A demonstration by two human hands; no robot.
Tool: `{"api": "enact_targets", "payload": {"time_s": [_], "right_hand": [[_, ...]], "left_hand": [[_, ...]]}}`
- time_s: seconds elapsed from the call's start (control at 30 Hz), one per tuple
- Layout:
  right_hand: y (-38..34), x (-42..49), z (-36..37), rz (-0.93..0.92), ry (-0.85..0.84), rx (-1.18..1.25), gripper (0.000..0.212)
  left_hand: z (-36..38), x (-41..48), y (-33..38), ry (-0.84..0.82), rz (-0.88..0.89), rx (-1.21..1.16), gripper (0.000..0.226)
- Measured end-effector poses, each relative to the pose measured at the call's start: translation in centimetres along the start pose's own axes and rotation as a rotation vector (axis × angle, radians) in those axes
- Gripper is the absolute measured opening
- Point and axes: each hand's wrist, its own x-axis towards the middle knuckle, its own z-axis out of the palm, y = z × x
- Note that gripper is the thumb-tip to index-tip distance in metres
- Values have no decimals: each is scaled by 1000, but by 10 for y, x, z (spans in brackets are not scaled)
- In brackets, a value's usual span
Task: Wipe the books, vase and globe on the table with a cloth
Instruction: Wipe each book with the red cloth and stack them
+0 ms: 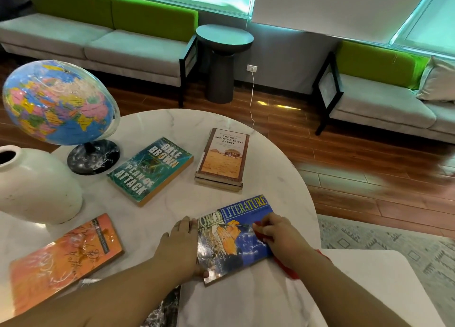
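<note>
A blue "World Literature" book [236, 238] lies near the front of the round marble table [172, 203]. My left hand [181, 246] lies against its left edge, steadying it. My right hand [274, 230] holds a red cloth [261, 234] bunched against the book's right side; more cloth shows under my wrist. A teal "Plan of Attack" book [150, 170] and a stack of books topped by a tan one [224, 159] lie further back. An orange book [66, 257] lies at the front left. The white vase [37, 186] and the globe [56, 102] stand at the left.
A second white tabletop [364, 282] sits at the front right, beside a patterned rug [394, 240]. Grey sofas with green backs [110, 38] and a dark round side table [224, 38] stand beyond, on a wooden floor. A white cable [252, 98] hangs from a wall socket.
</note>
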Motion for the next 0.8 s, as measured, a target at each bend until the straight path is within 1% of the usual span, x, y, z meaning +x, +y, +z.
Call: {"api": "enact_targets", "payload": {"time_s": [0.03, 0.07, 0.1, 0.17, 0.2, 0.23, 0.3, 0.33, 0.4, 0.47, 0.5, 0.57, 0.6, 0.63, 0.7, 0.73, 0.8], "right_hand": [[2, 0, -4, -15, -26, 14, 24], [5, 1, -9, 14, -22, 34, 21], [9, 4, -11, 60, 7, 67, 18], [2, 6, -10, 74, 40, 65, 21], [-1, 7, -5, 39, 49, 40, 22], [-3, 7, 0, -26, 17, -4, 23], [-5, 6, 1, -83, -68, -44, 20], [-1, 8, -2, -109, -47, -76, 21], [3, 12, -9, -38, 37, -125, 19], [3, 14, -6, 11, 59, -169, 12], [0, 13, -2, -31, 26, -161, 9], [-8, 7, 3, -121, -95, -133, 21], [-10, 4, 0, -119, -115, -103, 23], [-4, 3, -4, -90, -118, -61, 21], [6, 2, -12, 39, -34, 18, 20], [7, 0, -12, 106, 17, 24, 21], [1, -4, -2, 190, 49, -8, 26]], "left_hand": [[0, 0, 0, 1, -1, -1, 129], [0, -1, 0, -2, -1, -2, 129], [0, 0, 0, -4, -3, -3, 129], [1, 0, -1, -7, -4, -1, 130], [1, 1, -1, -9, -4, 1, 131], [1, 1, -1, -12, -4, 4, 131], [1, 1, -1, -11, -2, 13, 130], [1, 1, -1, -12, -1, 16, 130], [1, 1, -1, -13, 0, 20, 130], [1, 1, -1, -14, -3, 18, 130], [1, 1, -1, -15, -5, 18, 130], [1, 1, -1, -16, -7, 19, 130], [1, 1, -1, -15, -7, 20, 130], [1, 1, -1, -15, -7, 19, 129], [0, 1, -1, -18, -7, 21, 129], [0, 1, -1, -21, -6, 21, 129], [0, 0, -1, -21, -4, 18, 128]]}}
